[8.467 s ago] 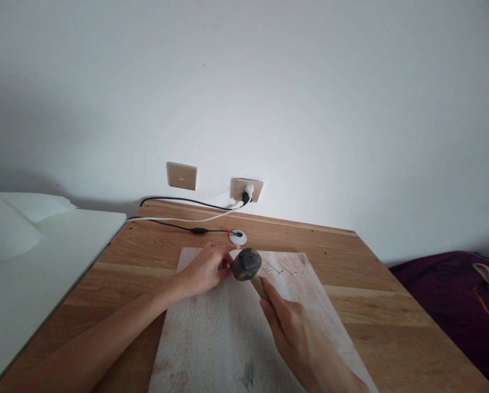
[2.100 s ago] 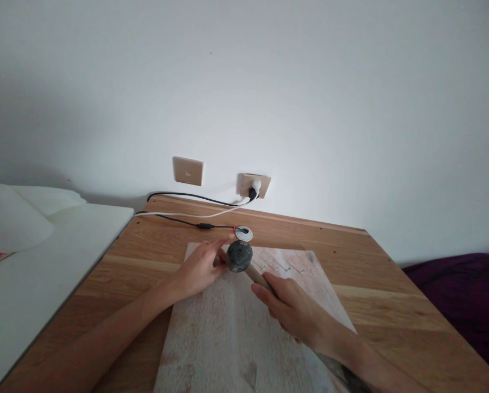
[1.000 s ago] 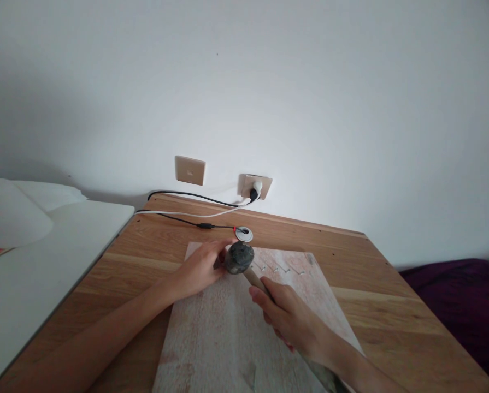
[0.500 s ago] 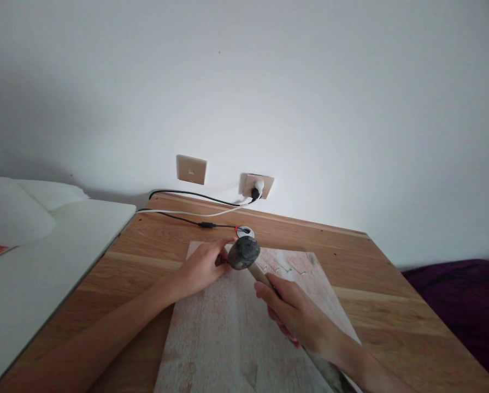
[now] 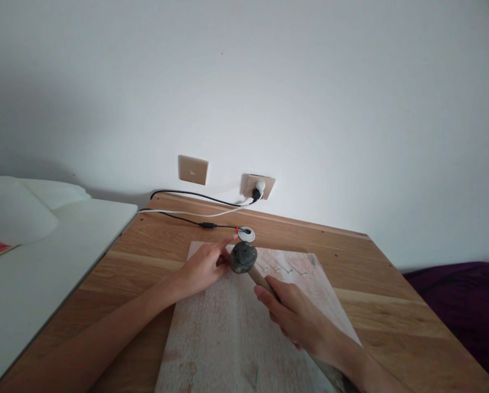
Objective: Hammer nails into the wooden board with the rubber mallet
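My right hand (image 5: 295, 311) is wrapped around the handle of a rubber mallet (image 5: 243, 257), whose dark, worn head is over the far part of a pale, whitewashed board (image 5: 211, 338). Close beside the mallet head, on its left, my left hand (image 5: 203, 267) rests at the board's far left. Its index finger points outward while the other fingers curl in; the mallet head covers their tips, so whatever they pinch is hidden. To the right of the mallet head, several nails (image 5: 289, 271) stick up in a row from the board, with thin shadows.
The board lies on a wooden tabletop (image 5: 383, 305) against a white wall. Black and white cables (image 5: 195, 212) run along the back to a wall socket (image 5: 264, 186). A round cable grommet (image 5: 246, 233) sits just beyond the board. At left is a white surface (image 5: 76, 240); purple fabric (image 5: 453, 295) lies at right.
The mallet head has come down slightly, towards me, beside my left hand. My left hand's index finger is raised and straighter; the hand otherwise stays in place.
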A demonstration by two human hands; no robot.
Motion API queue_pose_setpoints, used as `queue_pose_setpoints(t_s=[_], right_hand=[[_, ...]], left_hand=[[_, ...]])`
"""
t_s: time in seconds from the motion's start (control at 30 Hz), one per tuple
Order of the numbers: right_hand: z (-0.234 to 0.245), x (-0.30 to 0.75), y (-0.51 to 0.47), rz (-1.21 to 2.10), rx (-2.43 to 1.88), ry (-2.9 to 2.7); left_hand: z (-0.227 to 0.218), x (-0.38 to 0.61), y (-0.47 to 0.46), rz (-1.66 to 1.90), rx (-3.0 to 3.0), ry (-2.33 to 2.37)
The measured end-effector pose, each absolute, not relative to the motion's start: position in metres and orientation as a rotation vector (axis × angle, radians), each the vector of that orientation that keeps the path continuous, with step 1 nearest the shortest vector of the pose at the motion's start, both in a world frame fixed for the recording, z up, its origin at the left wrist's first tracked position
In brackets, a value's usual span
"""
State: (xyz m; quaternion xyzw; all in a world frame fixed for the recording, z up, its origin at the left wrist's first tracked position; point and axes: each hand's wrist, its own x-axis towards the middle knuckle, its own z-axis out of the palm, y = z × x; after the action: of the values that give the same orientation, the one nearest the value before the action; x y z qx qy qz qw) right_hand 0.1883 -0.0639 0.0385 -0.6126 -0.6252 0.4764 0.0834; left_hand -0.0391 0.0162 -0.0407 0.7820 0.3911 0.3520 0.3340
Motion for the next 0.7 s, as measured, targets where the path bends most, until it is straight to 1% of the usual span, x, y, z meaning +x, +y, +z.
queue_pose_setpoints(t_s=[0.3,0.7], right_hand=[[0.0408,0.1867,-0.0658,1.396,-1.846,-1.926],[0.0331,0.1895,-0.0665,1.358,-1.835,-1.898]], left_hand=[[-0.0376,-0.0390,0.0144,0.884,1.991,1.041],[-0.0380,-0.0397,0.0156,0.919,2.084,1.025]])
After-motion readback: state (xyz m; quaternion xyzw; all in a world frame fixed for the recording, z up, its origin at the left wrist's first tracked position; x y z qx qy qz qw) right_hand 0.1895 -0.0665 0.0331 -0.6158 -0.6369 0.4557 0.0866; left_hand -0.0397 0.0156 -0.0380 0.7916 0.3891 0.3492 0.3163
